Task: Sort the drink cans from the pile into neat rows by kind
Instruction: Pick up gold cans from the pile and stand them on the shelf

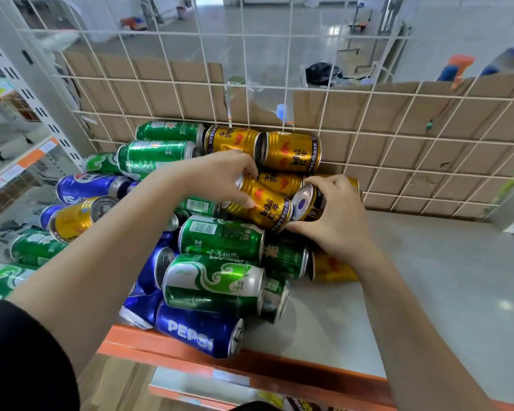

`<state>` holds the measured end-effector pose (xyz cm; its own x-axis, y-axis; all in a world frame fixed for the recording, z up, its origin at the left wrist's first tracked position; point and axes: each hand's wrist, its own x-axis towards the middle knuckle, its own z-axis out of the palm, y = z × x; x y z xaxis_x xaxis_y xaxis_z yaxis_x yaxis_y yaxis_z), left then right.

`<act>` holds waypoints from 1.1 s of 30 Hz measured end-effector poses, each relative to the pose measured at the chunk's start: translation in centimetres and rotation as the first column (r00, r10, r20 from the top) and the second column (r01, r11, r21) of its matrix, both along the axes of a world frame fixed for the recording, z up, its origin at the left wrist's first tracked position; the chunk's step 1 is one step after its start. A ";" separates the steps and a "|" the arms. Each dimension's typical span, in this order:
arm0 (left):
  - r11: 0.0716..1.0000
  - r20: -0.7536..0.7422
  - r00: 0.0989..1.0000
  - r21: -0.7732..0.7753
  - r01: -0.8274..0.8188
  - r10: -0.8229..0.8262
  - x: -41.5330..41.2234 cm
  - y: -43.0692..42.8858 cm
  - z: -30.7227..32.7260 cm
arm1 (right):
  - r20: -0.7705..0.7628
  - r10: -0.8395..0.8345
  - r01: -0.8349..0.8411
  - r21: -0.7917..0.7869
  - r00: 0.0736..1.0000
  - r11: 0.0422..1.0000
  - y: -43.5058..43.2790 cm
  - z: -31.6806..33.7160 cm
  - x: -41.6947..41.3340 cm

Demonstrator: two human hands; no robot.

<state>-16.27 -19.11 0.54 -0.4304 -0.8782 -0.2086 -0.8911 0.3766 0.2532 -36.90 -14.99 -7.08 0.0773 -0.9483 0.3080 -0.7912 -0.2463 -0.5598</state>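
1. A pile of drink cans (220, 241) is seen lying on their sides on a grey shelf (428, 292), heaped against a wire grid (368, 120) backed with cardboard (149, 84). Green, blue and gold cans are mixed together; no neat row can be made out yet.
2. A gold can (261, 203) near the top of the pile is grasped around its body by the left hand (220, 173), thumb on the near side and fingers over the top.
3. A second can (309, 203), its silver end turned toward the camera, is clasped by the right hand (336, 215); the two cans are touching.
4. The cans are judged to be rigid, smooth and slippery, and likely to roll. Whether they are full or empty cannot be told, so their weight is unknown.
5. A hold around the middle of the body is judged safest, since thin walls may dent if squeezed hard.
6. Neighbouring cans may be loosened when one is lifted out, and a blue can (199, 333) lies at the shelf's orange front edge (279, 372).
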 end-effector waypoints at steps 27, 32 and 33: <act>0.842 0.001 0.892 -0.329 0.427 -0.452 -12.4 7.4 3.5 | 0.788 -0.382 0.478 0.129 0.483 0.869 11.6 -0.4 -7.7; 0.815 0.017 0.853 -0.286 0.504 -0.521 -19.9 11.5 2.4 | 0.894 -0.425 0.502 0.306 0.141 0.809 16.6 -1.6 -13.9; 0.808 0.020 0.846 -0.284 0.516 -0.533 -21.6 12.3 2.1 | 0.900 -0.429 0.491 0.339 0.080 0.802 17.8 -1.9 -15.2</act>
